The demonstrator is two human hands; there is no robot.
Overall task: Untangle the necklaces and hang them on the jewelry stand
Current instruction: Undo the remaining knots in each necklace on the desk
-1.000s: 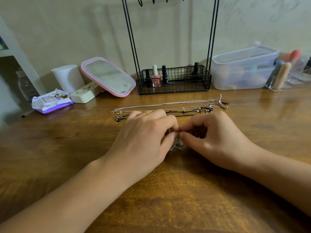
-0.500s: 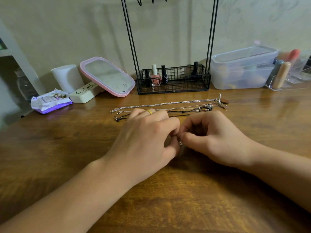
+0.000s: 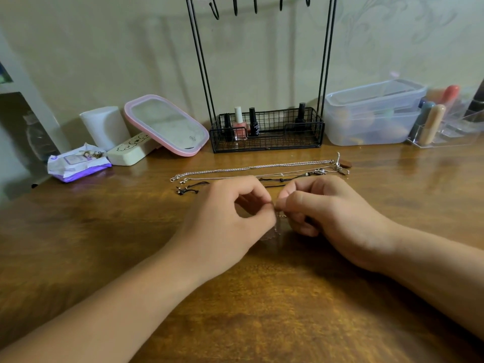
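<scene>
My left hand [image 3: 225,226] has lifted and turned, so I see a gap under its curled fingers. It and my right hand [image 3: 330,218] both pinch a thin silver chain [image 3: 280,217] between them, over the table [image 3: 288,310]. More necklaces [image 3: 251,169] lie stretched out behind, near the black jewelry stand [image 3: 267,132].

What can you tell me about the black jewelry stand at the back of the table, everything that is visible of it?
The jewelry stand looks like thin black metal wire. Two pairs of upright rods rise from a rectangular mesh basket at its base, which rests on the wooden table against the wall. Small hooks hang from its top bar, all bare; the top is cut off. The basket holds four nail polish bottles, one pink, three dark.
</scene>
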